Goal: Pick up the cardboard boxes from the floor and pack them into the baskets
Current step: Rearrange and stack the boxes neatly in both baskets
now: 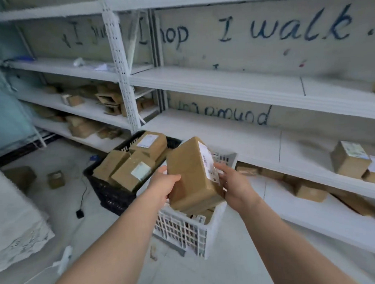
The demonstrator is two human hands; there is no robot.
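Holding the stiff, light-looking box (pixel 190 174) mid-frame by both sides, with left hand (pixel 162 183) and right hand (pixel 233 184) curled round it.

A box (pixel 190 174) is held between a left hand (pixel 165 184) and a right hand (pixel 234 187), gripped on either side, directly above the near basket (pixel 182 231) on the floor. Just behind it and to the left stands the far basket (pixel 111 193), piled with packed boxes (pixel 129 166). Shelves (pixel 222 81) run behind both baskets, with parcels (pixel 350 159) on a low shelf at right and cartons (pixel 108 100) at far left. Two floor boxes (pixel 56 179) lie at left, near a sack (pixel 14 220) at the left edge.
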